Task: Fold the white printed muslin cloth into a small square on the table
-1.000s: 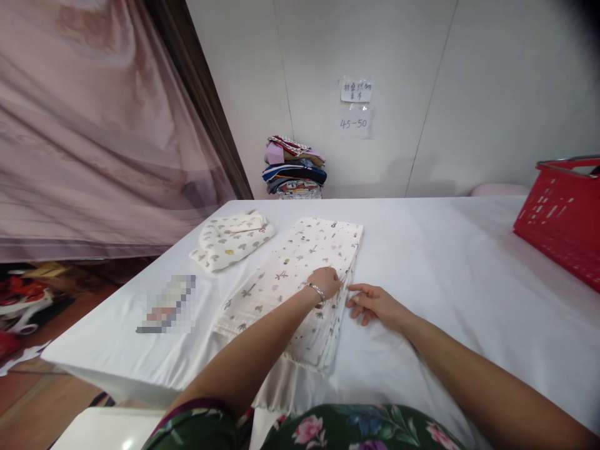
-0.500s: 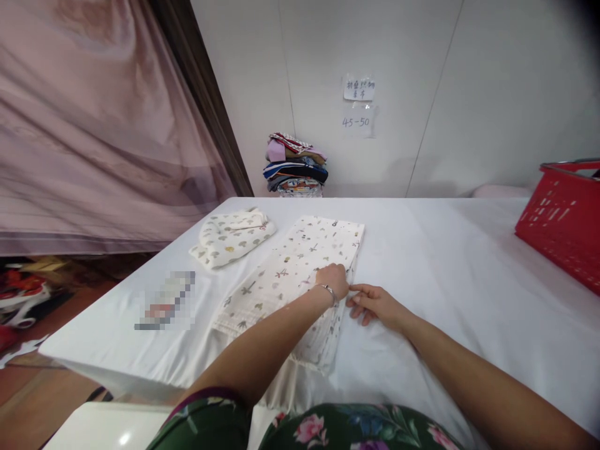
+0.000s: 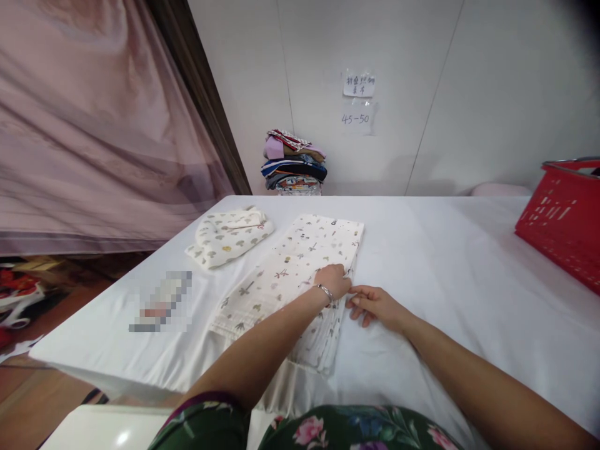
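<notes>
White table: you have the white-covered table (image 3: 445, 250) stretched before you, with the red basket (image 3: 562, 222) well off to your right.
Patterned cloth: the folded cloth (image 3: 293, 262) lies flat in front of you, mostly left of your right hand and partly beneath your left forearm. Its long axis runs away from you, slanting from near left to far right.
Mushroom-print cloth: this smaller bundle (image 3: 229, 237) sits beyond your left forearm, to the left of the folded cloth and apart from it (the print looks like mushrooms, though it is small here).
Left hand: yours (image 3: 332, 280) is the nearer one, over the folded cloth at its right-hand long edge. Your forearm crosses the near part diagonally, back of the hand up, fingers curled toward the edge; you cannot tell from this view whether they pinch any fabric.
Right hand: yours (image 3: 379, 306) is just outside that same edge, coming in from the right, palm turned down and inward. The fingers are loosely bent and partly open, the index reaching toward the left fingertips; whether it grips the hem cannot be told.
Bracelet: silver-coloured (image 3: 324, 292), round your left wrist.
</notes>
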`<action>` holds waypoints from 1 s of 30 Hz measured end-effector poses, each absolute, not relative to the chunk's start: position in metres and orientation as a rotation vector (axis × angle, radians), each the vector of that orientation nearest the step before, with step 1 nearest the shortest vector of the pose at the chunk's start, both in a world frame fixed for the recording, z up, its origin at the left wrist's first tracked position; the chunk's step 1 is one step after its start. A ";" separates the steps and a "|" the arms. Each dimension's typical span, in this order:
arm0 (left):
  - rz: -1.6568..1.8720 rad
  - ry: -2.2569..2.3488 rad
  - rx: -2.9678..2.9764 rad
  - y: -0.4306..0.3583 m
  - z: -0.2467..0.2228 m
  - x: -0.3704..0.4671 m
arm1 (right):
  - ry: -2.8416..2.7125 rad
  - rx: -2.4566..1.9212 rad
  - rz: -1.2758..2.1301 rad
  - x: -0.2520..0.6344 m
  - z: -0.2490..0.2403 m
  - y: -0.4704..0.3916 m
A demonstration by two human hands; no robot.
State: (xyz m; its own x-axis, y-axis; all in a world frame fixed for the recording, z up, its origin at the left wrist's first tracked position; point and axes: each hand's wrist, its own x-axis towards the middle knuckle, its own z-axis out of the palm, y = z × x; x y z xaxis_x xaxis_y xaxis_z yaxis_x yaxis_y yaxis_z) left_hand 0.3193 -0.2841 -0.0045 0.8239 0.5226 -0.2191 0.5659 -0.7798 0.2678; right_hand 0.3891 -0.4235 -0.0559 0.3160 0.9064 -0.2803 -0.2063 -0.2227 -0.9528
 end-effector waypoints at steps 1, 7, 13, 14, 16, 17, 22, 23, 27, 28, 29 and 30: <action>-0.187 0.823 2.686 -0.285 -0.005 0.321 | -0.707 -1.413 1.198 0.389 -0.055 -0.424; -0.188 0.842 2.652 -0.282 -0.008 0.326 | -0.700 -1.412 1.198 0.389 -0.057 -0.424; -0.177 0.826 2.572 -0.270 -0.016 0.320 | -0.695 -1.412 1.201 0.389 -0.060 -0.424; -0.161 0.820 2.581 -0.269 -0.017 0.320 | -0.694 -1.413 1.203 0.389 -0.059 -0.423; -0.130 0.807 2.607 -0.271 -0.019 0.320 | -0.690 -1.414 1.200 0.389 -0.058 -0.423; -0.119 0.801 2.621 -0.272 -0.020 0.320 | -0.690 -1.414 1.199 0.388 -0.057 -0.423; -0.138 0.795 2.662 -0.277 -0.016 0.323 | -0.711 -1.424 1.199 0.388 -0.053 -0.424; -0.151 0.797 2.668 -0.279 -0.015 0.324 | -0.725 -1.425 1.199 0.388 -0.053 -0.424; -0.215 0.820 2.672 -0.283 -0.008 0.330 | -0.759 -1.420 1.191 0.389 -0.055 -0.425; -0.231 0.830 2.665 -0.283 -0.006 0.331 | -0.761 -1.420 1.188 0.389 -0.056 -0.424; -0.244 0.840 2.656 -0.283 -0.005 0.332 | -0.764 -1.421 1.186 0.389 -0.056 -0.424; -0.253 0.847 2.647 -0.282 -0.003 0.333 | -0.768 -1.422 1.186 0.389 -0.057 -0.424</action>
State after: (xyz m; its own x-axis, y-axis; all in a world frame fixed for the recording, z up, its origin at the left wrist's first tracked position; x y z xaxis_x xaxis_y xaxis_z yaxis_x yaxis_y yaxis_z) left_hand 0.3328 -0.2823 -0.0034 0.8053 0.5274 -0.2708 0.5896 -0.7603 0.2727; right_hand 0.3889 -0.4240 -0.0570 0.2943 0.9228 -0.2488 -0.1511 -0.2121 -0.9655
